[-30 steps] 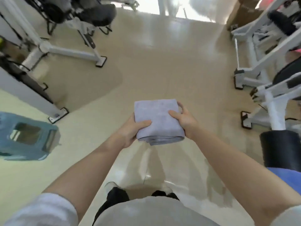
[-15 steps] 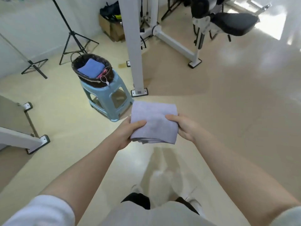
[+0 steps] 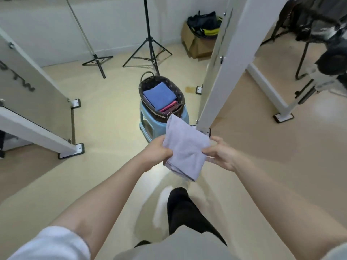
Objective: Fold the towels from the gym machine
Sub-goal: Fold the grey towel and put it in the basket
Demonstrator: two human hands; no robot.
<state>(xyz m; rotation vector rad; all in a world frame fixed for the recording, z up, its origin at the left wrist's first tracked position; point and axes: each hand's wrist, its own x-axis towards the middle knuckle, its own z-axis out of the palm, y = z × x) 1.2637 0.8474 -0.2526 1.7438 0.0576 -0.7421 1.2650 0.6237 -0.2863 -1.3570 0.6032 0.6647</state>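
A folded lavender towel (image 3: 185,147) hangs tilted in the air in front of me, one corner pointing toward the basket. My left hand (image 3: 155,152) grips its left edge and my right hand (image 3: 220,155) pinches its right edge. Just beyond it a dark wicker basket (image 3: 144,85) stands on a light blue plastic stool (image 3: 145,119). Inside the basket lie a folded blue towel (image 3: 159,96) and a pink one (image 3: 169,107) beneath it.
A white gym machine post (image 3: 225,62) rises right of the stool, with footplates on the floor. Another machine frame (image 3: 37,126) stands at left. Two black tripod stands (image 3: 148,44) and a cardboard box (image 3: 199,42) sit by the far wall.
My view has swung left and I have stepped closer, so the basket and stool now sit straight ahead. The towel has tilted in my hands, which still hold it.
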